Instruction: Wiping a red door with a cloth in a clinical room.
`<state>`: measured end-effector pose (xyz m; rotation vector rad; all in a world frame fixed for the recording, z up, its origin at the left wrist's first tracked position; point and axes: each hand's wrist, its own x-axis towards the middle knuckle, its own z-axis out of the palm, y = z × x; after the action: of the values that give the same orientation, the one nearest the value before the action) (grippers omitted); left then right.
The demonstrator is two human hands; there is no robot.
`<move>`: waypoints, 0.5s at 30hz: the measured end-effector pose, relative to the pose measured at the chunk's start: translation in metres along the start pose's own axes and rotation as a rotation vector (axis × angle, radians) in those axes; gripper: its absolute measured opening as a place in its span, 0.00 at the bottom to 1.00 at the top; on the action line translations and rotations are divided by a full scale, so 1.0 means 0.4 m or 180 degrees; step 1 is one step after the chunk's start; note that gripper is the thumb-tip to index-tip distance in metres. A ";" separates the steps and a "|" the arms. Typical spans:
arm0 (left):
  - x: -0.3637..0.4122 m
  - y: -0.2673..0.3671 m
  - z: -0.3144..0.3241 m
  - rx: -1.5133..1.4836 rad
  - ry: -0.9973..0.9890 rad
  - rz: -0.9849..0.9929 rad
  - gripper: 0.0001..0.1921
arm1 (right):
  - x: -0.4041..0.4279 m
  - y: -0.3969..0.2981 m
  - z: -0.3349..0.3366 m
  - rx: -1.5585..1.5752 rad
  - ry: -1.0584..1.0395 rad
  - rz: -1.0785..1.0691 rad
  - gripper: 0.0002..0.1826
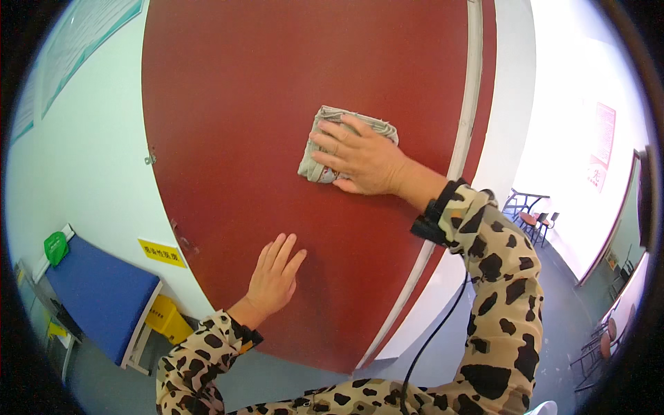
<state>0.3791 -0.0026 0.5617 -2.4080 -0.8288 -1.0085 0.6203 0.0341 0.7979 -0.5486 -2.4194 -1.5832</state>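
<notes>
A folded, light-coloured cloth (313, 165) lies flat against a dark red door (233, 129). My right hand (358, 155) is spread over the cloth and presses it to the door's surface, a little right of the middle of the view. Lower and to the left, my left hand (274, 275) rests near or on the same door, fingers apart, holding nothing. Whether its palm touches the door cannot be told. A pale strip (469, 104) runs down the door's right side.
On the left stand a blue-topped bed (104, 290), a yellow bin (168, 319) and a green object (56, 249). A black cable (436, 332) hangs by my right sleeve. Chairs (529, 220) are at the far right.
</notes>
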 end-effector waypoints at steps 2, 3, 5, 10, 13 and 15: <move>0.076 -0.023 -0.016 0.0132 0.0148 0.0205 0.33 | 0.018 0.071 -0.051 -0.0175 0.0130 0.0132 0.28; 0.118 -0.041 -0.021 0.0257 0.0258 0.0384 0.33 | 0.035 0.136 -0.085 -0.0309 0.0416 0.0347 0.25; 0.192 -0.065 -0.030 0.0396 0.0475 0.0603 0.33 | 0.067 0.283 -0.176 -0.1139 0.1014 0.0871 0.21; 0.264 -0.152 -0.051 0.0718 0.1077 0.0457 0.32 | 0.186 0.405 -0.446 -0.1628 -0.0081 0.2964 0.13; 0.281 -0.203 -0.039 0.0467 0.1154 0.0801 0.32 | 0.128 0.541 -0.377 -0.3235 0.2542 0.1878 0.13; 0.273 -0.240 -0.022 0.0492 0.1185 0.0880 0.30 | 0.159 0.467 -0.375 -0.2913 0.2297 0.1560 0.15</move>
<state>0.3734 0.1039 0.6610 -2.0445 -0.4133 -1.1803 0.6335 -0.0232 1.0387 -0.5032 -0.8984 -2.0792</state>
